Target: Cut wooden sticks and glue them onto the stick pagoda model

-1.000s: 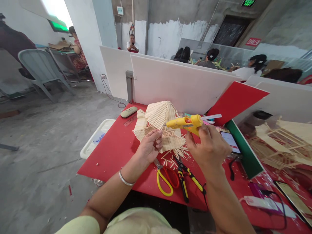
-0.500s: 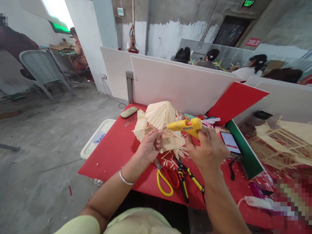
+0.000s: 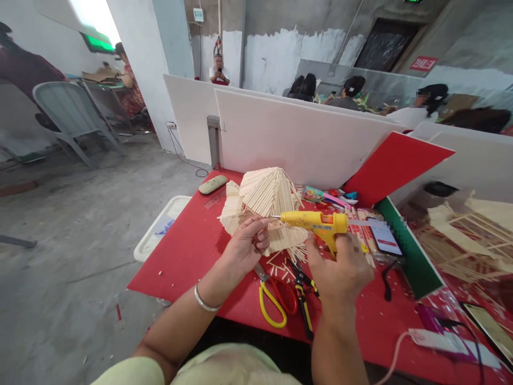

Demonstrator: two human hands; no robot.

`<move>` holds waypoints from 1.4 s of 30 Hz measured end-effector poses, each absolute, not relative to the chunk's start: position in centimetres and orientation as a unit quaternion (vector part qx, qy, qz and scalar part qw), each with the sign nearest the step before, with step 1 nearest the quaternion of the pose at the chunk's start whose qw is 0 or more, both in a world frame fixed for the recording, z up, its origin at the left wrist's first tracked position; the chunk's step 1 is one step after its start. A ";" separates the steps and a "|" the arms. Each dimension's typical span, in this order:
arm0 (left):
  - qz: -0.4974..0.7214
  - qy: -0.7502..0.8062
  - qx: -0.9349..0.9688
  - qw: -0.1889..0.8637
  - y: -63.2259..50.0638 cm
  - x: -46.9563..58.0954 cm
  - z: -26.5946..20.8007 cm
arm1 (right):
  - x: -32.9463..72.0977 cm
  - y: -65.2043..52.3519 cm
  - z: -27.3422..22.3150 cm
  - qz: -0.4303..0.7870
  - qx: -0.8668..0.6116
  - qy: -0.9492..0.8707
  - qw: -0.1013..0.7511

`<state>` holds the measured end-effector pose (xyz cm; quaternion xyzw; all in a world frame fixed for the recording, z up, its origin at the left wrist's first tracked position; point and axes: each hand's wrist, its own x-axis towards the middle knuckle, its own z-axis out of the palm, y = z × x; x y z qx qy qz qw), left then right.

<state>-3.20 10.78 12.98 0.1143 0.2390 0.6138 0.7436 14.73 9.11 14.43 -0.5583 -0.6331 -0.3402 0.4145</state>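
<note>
My right hand (image 3: 342,267) grips a yellow hot glue gun (image 3: 315,220) by its handle, with a clear glue stick poking out of its back. The gun lies nearly level, its metal nozzle pointing left at the fingertips of my left hand (image 3: 247,243). Those left fingers are pinched together, and whatever is between them is too small to make out. Right behind them on the table stands a model roof of pale thin wooden sticks (image 3: 266,187), partly hidden by my left hand and the gun.
Yellow-and-red-handled scissors (image 3: 272,310) and black-and-yellow pliers (image 3: 303,307) lie near the front edge of the red table (image 3: 180,256). Loose sticks (image 3: 294,254) are scattered beside the model. A phone (image 3: 385,238), a glasses case (image 3: 212,185) and white partition boards (image 3: 288,133) surround the work. Other people sit beyond.
The glue gun has swung from tilted up to nearly level, and its body sits slightly farther right and lower. My left hand stays pinched at almost the same spot.
</note>
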 end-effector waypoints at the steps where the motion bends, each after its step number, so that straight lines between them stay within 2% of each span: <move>1: 0.612 0.239 0.116 0.745 10.8 -3.2 12.9 | 14.7 9.1 14.3 -0.336 -0.560 -0.634 0.414; 7: 0.608 0.244 0.113 0.747 10.7 -3.1 13.3 | 14.8 9.2 14.0 -0.322 -0.573 -0.645 0.390; 42: 0.610 0.234 0.108 0.750 11.0 -3.4 13.0 | 14.1 9.5 13.9 -0.326 -0.565 -0.642 0.403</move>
